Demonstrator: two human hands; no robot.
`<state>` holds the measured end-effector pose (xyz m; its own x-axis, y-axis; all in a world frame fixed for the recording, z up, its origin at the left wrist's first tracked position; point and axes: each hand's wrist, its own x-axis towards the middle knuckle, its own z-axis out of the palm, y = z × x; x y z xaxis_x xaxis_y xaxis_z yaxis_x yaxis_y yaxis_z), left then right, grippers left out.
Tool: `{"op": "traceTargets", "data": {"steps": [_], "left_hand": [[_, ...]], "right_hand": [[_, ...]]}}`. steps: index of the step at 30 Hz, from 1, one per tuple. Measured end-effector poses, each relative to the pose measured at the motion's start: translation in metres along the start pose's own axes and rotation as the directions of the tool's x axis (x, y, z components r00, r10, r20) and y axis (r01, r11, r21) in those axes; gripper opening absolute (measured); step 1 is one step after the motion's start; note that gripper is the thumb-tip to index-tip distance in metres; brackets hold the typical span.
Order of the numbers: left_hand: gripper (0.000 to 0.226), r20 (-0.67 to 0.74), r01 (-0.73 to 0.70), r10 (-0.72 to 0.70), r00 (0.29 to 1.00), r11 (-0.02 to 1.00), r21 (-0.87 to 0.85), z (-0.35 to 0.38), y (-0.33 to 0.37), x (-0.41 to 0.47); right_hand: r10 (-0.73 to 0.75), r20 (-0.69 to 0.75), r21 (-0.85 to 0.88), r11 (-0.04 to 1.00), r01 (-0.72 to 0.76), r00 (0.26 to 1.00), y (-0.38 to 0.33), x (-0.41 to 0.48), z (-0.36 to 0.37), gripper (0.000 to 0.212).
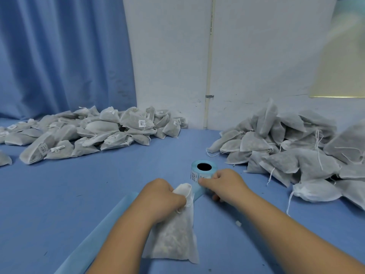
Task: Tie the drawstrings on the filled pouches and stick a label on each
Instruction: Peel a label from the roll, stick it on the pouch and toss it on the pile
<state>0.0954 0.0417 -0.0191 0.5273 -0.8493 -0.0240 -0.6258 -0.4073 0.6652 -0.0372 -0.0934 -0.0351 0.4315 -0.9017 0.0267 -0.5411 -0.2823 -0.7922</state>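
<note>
On the blue table (pixel 79 184), at ten o'clock from our hands, lies the first of two heaps: a labelled pile (pixel 94 131) of tied pouches, too overlapped for us to count, several showing white stickers, with a blue curtain (pixel 59 56) behind it. One pale strip of backing paper (pixel 102 230) runs from seven o'clock up towards the hands. Our left hand (pixel 164 196) is clenched round the gathered neck of a single pouch (pixel 175 238), which lies flat at six o'clock, its white drawstring (pixel 189 202) looped beside the knuckles. Just past it, at twelve o'clock from the pouch, stands one label roll (pixel 203 169), core upward. Our right hand (pixel 227 184) grasps the roll's near side, thumb pressed on the printed strip. At two o'clock sits the second heap, an unlabelled pile (pixel 286 151), strings trailing loose, again too many for us to count. One pipe (pixel 209 56) climbs the white wall between the heaps.
</note>
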Motion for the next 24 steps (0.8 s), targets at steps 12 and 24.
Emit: {"op": "traceTargets", "data": {"steps": [12,24], "left_hand": [[0.021,0.006,-0.015,0.015,1.000,0.999,0.029,0.000,-0.005,0.004],[0.013,0.050,-0.015,0.013,0.999,0.998,0.053,0.001,-0.003,0.003]], "right_hand": [[0.211,0.189,0.210,0.945,-0.249,0.959,-0.001,0.008,-0.014,0.012],[0.278,0.221,0.135,0.940,-0.312,0.935,-0.015,0.009,-0.002,0.012]]}}
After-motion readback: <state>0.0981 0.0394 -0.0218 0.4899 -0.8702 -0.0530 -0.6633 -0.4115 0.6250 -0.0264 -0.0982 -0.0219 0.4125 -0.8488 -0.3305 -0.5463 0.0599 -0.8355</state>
